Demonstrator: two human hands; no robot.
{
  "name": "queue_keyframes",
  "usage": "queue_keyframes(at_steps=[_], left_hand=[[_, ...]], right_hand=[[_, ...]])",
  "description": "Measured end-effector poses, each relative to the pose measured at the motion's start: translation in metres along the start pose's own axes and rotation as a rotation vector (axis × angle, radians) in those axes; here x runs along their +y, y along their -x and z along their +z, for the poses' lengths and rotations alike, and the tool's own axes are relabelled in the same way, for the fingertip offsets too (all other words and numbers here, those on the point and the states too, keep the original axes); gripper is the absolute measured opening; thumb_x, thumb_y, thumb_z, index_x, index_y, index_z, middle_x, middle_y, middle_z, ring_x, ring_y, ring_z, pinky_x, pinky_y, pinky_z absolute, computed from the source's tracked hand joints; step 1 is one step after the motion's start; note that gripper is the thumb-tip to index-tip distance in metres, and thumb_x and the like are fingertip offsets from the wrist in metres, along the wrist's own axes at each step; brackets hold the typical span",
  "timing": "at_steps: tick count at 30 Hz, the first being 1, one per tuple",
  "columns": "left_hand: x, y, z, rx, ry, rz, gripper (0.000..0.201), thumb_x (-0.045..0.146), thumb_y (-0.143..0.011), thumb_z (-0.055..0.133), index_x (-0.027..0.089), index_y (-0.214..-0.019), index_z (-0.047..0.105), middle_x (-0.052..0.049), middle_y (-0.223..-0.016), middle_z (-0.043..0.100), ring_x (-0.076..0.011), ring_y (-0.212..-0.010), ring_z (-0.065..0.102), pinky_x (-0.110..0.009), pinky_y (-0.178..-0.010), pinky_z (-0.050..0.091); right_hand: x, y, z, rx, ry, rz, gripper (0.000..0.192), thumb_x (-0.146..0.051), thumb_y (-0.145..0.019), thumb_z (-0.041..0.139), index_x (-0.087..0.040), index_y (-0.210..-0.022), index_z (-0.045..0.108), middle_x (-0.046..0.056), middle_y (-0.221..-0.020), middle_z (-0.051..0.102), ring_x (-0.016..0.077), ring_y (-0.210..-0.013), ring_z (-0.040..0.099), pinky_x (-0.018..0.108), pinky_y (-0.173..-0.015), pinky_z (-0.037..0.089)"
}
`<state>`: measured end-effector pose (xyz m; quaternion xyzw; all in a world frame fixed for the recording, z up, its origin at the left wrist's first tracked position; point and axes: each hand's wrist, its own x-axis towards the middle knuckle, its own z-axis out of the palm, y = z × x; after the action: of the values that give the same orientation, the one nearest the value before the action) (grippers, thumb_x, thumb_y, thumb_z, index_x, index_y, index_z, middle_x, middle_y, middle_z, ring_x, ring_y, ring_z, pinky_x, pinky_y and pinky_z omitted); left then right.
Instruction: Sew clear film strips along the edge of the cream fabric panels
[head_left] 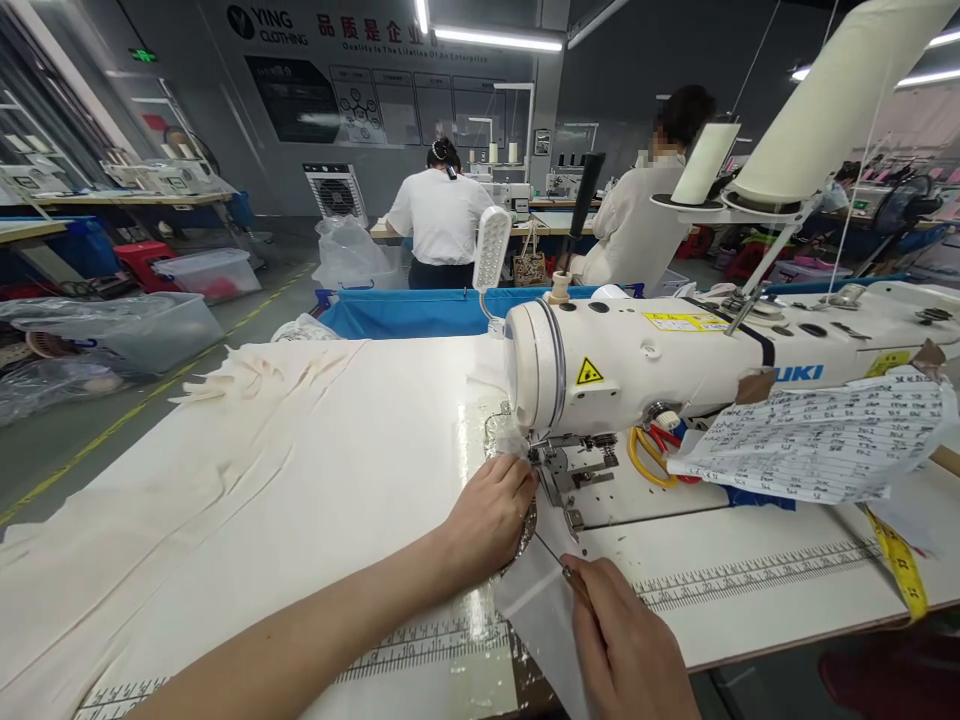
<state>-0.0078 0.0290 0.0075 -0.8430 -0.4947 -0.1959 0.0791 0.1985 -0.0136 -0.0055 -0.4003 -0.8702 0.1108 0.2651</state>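
A white sewing machine (637, 345) stands on the table in front of me. My left hand (491, 515) is closed beside its presser foot, fingers bent down onto thin white fabric (546, 590) and a glittery edge. The fingertips are partly hidden. In my right hand (626, 635) is an awl (574, 578), its brownish handle between thumb and fingers. Its thin metal shaft points up and left towards the left hand, over the sheer fabric, which hangs down at the table's front edge.
Crumpled cream cloth (247, 430) spreads over the left of the table. Yellow-handled scissors (649, 460), handwritten paper (817, 435) and a yellow tape measure (896, 560) are on the right. Behind the table hangs a blue cloth bin (412, 313). Two people sit further back.
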Motion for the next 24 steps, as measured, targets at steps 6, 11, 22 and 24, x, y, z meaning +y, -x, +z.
queue_keyframes(at_steps=[6,11,22,24], left_hand=[[0.001,-0.002,-0.003,-0.033,0.031,-0.054,0.026,0.013,-0.088,0.045,0.006,-0.109,0.059,-0.018,-0.109,0.057,-0.0282,-0.099,0.05,-0.043,-0.085,0.051],[0.003,-0.012,-0.004,-0.163,-0.027,-0.104,0.019,0.014,-0.09,0.045,0.008,-0.097,0.062,-0.016,-0.098,0.059,-0.0272,-0.09,0.053,-0.04,-0.076,0.052],[-0.025,-0.014,0.007,0.005,0.196,-0.273,0.017,0.004,-0.083,0.051,0.015,-0.087,0.063,-0.006,-0.093,0.065,-0.0198,-0.088,0.061,-0.03,-0.076,0.053],[-0.031,-0.012,0.007,0.031,0.269,-0.266,0.017,0.004,-0.083,0.051,0.016,-0.084,0.064,-0.005,-0.092,0.066,-0.0185,-0.089,0.062,-0.028,-0.078,0.053]], right_hand=[[-0.017,-0.003,-0.009,0.102,-0.331,0.034,0.027,-0.019,-0.097,0.044,-0.025,-0.12,0.057,0.007,-0.098,0.069,0.0172,-0.083,0.07,0.02,-0.066,0.057],[-0.039,-0.002,-0.01,0.239,-0.261,0.047,0.025,-0.028,-0.097,0.048,-0.027,-0.117,0.063,0.009,-0.109,0.072,0.0222,-0.094,0.072,0.025,-0.071,0.06],[-0.021,-0.012,0.006,0.201,-0.115,0.072,0.028,-0.032,-0.103,0.033,-0.018,-0.12,0.051,0.005,-0.084,0.077,0.0194,-0.064,0.073,0.024,-0.047,0.052],[-0.011,-0.016,0.007,0.22,-0.016,0.076,0.028,-0.027,-0.102,0.032,-0.016,-0.12,0.05,0.007,-0.087,0.077,0.0196,-0.063,0.073,0.026,-0.047,0.051]])
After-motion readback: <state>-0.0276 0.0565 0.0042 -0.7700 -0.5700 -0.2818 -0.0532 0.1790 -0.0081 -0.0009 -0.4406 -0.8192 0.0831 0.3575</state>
